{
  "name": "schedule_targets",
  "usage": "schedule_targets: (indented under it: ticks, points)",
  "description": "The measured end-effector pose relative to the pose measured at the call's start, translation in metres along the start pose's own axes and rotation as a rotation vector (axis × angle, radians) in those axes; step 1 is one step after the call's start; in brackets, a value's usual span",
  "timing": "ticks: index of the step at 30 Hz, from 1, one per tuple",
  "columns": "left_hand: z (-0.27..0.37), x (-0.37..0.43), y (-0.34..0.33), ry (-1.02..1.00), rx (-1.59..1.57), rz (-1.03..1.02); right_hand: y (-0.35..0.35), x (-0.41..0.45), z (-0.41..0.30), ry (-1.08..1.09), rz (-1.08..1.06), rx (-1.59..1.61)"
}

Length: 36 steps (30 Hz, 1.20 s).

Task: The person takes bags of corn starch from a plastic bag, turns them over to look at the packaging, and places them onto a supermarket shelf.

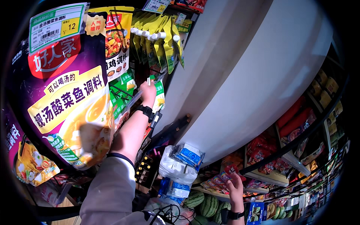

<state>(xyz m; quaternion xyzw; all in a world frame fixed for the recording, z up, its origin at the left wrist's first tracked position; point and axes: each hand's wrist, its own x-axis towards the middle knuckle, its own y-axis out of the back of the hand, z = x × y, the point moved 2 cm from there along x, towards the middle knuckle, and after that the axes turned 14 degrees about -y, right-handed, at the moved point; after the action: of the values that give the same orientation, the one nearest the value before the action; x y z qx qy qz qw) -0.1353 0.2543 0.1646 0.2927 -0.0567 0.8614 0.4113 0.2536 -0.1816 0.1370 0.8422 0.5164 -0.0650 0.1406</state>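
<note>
My left hand [148, 91] reaches up to the display rack and closes around the top of a green and white packet [159, 94] hanging from a hook. A black band is on that wrist. Just above hang several yellow spouted pouches [157, 39] with white caps. Large purple seasoning pouches [70, 98] fill the left side, close to my forearm. Lower right, my right hand [235, 182] is raised with its fingers on a small red packet [232, 171], over a shelf of colourful snack packets [216, 182].
A broad white column [239, 78] rises beside the rack. Below it stand plastic-wrapped packs [180, 168], striped watermelons [209, 205] and tangled black cables [171, 215]. Dark bottles with yellow caps [144, 166] sit in a crate. Stocked shelves [295, 157] curve along the right.
</note>
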Motion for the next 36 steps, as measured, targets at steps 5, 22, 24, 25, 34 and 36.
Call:
schedule_targets:
  ticks: [5,22,24,25,34,36]
  points:
    - [0.003,-0.004,0.001,0.070,0.031,0.011,-0.003,0.024,-0.041,0.213,-0.004,-0.128]
    - [-0.034,0.015,-0.009,0.064,-0.012,0.298,0.010,0.226,-0.244,0.564,0.942,-1.166]
    - [-0.050,0.030,-0.005,0.019,-0.027,0.369,0.000,0.238,-0.244,0.538,0.975,-1.139]
    - [-0.057,0.034,-0.005,-0.023,-0.055,0.430,-0.004,0.242,-0.246,0.505,1.022,-1.118]
    - [-0.067,0.064,-0.005,0.063,0.248,0.506,0.013,0.265,-0.244,0.609,1.075,-1.146]
    - [-0.070,0.066,0.005,0.051,0.269,0.531,0.006,0.265,-0.240,0.589,1.043,-1.129]
